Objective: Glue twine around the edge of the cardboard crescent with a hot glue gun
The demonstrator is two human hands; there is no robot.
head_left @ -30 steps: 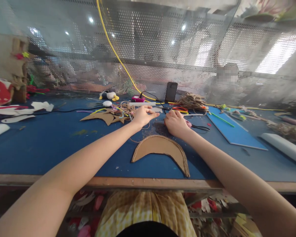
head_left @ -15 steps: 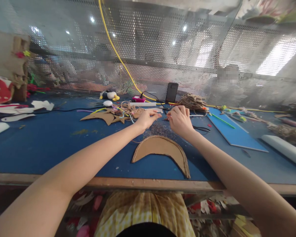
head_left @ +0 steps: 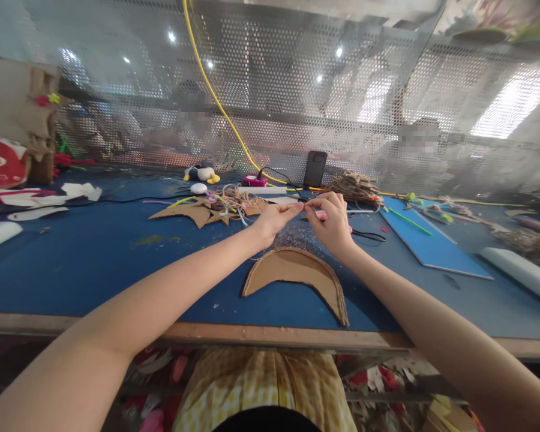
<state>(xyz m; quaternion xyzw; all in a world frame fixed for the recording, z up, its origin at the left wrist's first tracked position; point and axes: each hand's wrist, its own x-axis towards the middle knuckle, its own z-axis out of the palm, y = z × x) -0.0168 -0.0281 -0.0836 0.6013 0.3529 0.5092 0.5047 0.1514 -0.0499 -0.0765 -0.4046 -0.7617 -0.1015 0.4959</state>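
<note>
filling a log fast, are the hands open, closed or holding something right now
Left hand: closed in a pinch; whether it holds anything cannot be told.
Right hand: also pinched closed; anything held is too small to tell.

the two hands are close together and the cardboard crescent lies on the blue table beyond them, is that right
Not quite: the head view shows the cardboard crescent on the near side of the left hand and right hand, towards the wooden front edge. The hands are close together, and the crescent lies on the blue table, as you say.
</note>
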